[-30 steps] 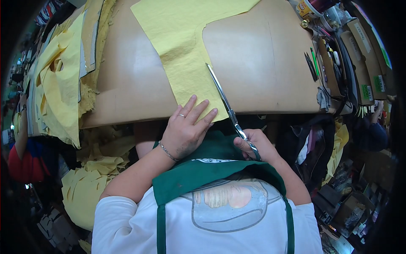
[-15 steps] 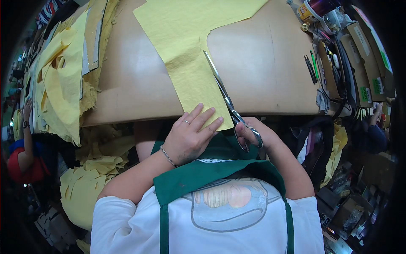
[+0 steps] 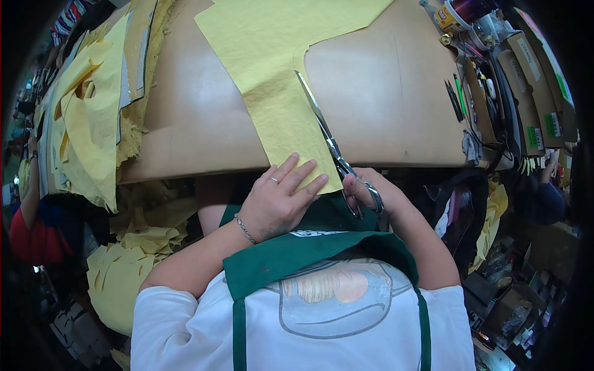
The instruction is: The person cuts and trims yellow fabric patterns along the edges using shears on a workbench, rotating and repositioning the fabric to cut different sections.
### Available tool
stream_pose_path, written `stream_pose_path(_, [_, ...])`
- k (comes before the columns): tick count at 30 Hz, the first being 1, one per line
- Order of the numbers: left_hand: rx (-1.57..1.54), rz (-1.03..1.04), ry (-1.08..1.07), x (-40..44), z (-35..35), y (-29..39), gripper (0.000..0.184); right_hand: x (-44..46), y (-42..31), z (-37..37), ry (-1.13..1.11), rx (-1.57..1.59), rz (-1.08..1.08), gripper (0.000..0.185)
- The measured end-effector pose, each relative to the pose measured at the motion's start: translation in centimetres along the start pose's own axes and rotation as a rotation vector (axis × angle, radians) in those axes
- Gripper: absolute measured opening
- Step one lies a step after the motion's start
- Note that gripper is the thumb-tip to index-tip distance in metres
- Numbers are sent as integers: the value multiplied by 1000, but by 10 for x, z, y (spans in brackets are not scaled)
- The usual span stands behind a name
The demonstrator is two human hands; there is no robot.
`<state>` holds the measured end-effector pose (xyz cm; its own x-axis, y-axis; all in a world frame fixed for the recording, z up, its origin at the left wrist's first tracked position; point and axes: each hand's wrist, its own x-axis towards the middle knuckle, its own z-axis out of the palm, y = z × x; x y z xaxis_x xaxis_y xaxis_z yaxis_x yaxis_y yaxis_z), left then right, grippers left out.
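Observation:
A large yellow piece of fabric or leather (image 3: 272, 80) lies on the table, its narrow end reaching the front edge. Flat on that end rests my left hand (image 3: 281, 195), fingers spread, with a ring and a bracelet. My right hand (image 3: 365, 191) grips the handles of long metal scissors (image 3: 328, 136). The blades run along the right edge of the yellow piece, with the tip just below its inner corner. Part of the lower handle is hidden by my fingers.
Yellow offcuts (image 3: 93, 111) are piled at the table's left. More yellow pieces (image 3: 124, 278) hang below. Pens (image 3: 459, 93), a tub (image 3: 451, 18) and cardboard boxes (image 3: 526, 80) stand along the right side. Another person's arm (image 3: 31, 191) shows at far left.
The scissors have slid slightly upward along the yellow piece, their tip closer to the inner corner. My left hand stays nearly where it was. The other person's arm at left has shifted.

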<state>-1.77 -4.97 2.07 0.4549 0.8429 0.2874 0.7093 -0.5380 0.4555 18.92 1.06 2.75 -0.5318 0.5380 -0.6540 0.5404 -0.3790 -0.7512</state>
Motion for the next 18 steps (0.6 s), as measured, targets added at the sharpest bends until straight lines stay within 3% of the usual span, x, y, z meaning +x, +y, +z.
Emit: stream_pose_path(18, [-31, 11, 4, 0, 2, 3, 39, -7, 4, 4, 97, 59, 14, 69])
